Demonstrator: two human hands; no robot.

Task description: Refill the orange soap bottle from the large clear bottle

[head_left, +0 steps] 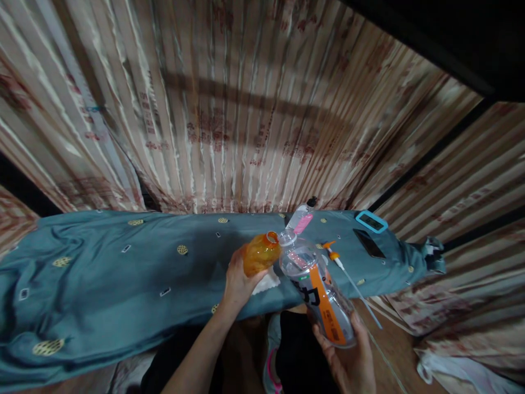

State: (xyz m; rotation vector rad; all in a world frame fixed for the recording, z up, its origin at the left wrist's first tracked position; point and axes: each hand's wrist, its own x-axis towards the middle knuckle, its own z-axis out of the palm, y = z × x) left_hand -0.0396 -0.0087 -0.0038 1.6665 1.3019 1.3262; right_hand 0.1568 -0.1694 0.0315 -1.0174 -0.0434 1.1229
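My left hand [238, 282] is wrapped round an amber translucent bottle [260, 255], tilted with its uncapped mouth toward the right. My right hand [348, 350] grips the lower part of a clear plastic bottle [301, 262] with an orange and black label. That bottle leans to the upper left, its open neck close beside the amber bottle's mouth; whether they touch I cannot tell. White tissue [267, 280] lies under the amber bottle. Right of the clear bottle rests an orange pump head [333, 254] with a long pale tube [361, 295] reaching past the cloth's edge.
Teal patterned cloth [143, 268] covers the long surface before me. Behind the bottles is a clear bottle [301, 218] with pink on it and a black top. A dark phone [369, 243] and a blue-framed digital display [371, 221] lie at the right. Striped curtains [246, 109] hang behind.
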